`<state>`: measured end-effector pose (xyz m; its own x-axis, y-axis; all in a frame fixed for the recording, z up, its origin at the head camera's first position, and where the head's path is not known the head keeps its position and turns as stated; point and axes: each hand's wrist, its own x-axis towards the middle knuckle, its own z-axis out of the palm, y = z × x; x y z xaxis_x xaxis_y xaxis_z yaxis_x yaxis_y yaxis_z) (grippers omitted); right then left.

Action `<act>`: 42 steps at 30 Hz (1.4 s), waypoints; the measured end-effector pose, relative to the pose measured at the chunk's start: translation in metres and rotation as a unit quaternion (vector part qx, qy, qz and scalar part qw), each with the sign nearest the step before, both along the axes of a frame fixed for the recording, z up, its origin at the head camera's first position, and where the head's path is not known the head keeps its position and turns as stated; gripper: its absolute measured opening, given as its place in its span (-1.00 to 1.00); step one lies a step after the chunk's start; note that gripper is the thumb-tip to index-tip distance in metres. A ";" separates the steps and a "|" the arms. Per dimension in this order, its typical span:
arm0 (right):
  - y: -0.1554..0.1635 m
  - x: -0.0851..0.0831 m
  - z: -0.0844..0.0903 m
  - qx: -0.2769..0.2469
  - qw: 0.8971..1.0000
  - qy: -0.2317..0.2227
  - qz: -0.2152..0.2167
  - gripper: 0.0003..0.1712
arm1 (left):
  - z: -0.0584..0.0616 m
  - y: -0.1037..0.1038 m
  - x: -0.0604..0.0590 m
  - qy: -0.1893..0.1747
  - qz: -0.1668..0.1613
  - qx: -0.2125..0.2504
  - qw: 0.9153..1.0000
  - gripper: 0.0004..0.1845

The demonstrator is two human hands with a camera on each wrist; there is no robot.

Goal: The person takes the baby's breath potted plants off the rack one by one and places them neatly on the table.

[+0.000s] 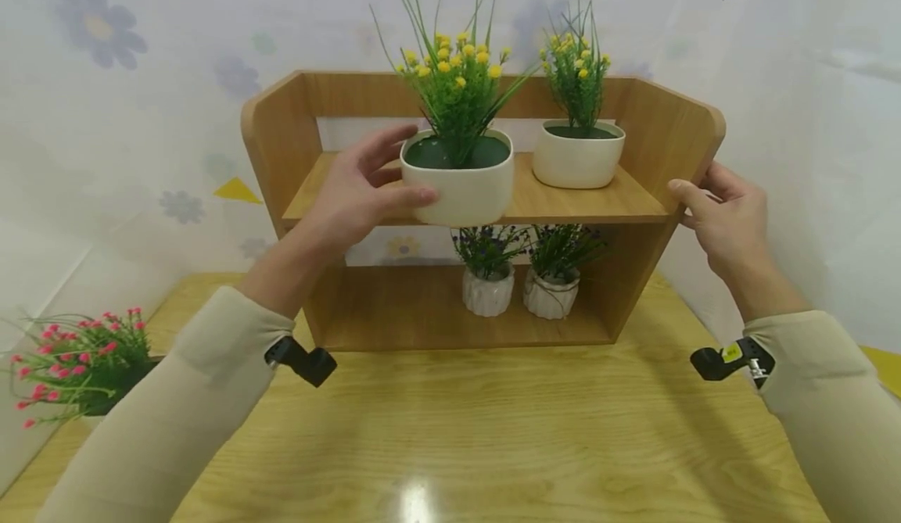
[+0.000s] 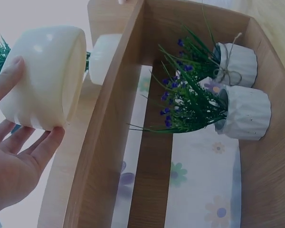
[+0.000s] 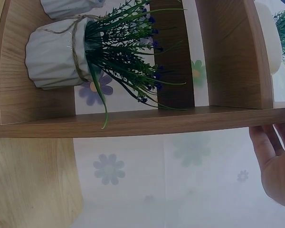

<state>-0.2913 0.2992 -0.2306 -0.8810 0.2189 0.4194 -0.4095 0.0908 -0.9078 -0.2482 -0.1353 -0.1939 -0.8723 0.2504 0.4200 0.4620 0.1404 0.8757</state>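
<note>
Left hand [image 1: 359, 195] grips the white pot [image 1: 457, 179] at the upper shelf [image 1: 584, 202] edge; right hand [image 1: 725, 218] grasps the shelf's side panel. Best to keep the pot level, seat its base fully on the board, and brace the frame.

You have no readable text, label, brand, number or sign anywhere in these views. The only candidate is a small yellow tag [image 1: 730, 353] on the black wrist camera [image 1: 732, 360] strapped to your right sleeve, seen from the head view, and whatever is printed on it is too small to make out. The pots, the wooden shelf and the flowered backdrop carry no writing you can read; the backdrop shows only printed flowers and triangles.
</note>
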 end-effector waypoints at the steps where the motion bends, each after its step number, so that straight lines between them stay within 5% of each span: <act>1: 0.000 0.000 0.000 -0.001 1.000 0.000 -0.001 -0.52 | -0.001 -0.002 0.004 -0.001 -0.001 0.003 1.000 -0.16; 12: 0.000 -0.001 -0.002 -0.020 1.000 0.012 0.011 -0.54 | -0.034 -0.027 0.043 -0.025 0.012 0.041 0.999 -0.15; 23: 0.000 -0.004 0.001 -0.037 0.999 0.022 0.015 -0.59 | -0.077 -0.054 0.083 -0.027 0.050 0.004 0.998 -0.18; 31: 0.000 -0.005 0.000 -0.032 0.999 0.010 0.012 -0.58 | -0.122 -0.073 0.098 -0.062 0.057 0.013 0.996 -0.15; 42: 0.000 -0.004 -0.002 -0.039 0.999 0.019 0.019 -0.64 | -0.157 -0.092 0.107 -0.099 0.085 0.014 0.991 -0.08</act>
<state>-0.2953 0.2987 -0.2330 -0.8730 0.2190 0.4358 -0.4459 0.0037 -0.8951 -0.1410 -0.2275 -0.3511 -0.9668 0.0829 0.2416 0.2528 0.1768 0.9512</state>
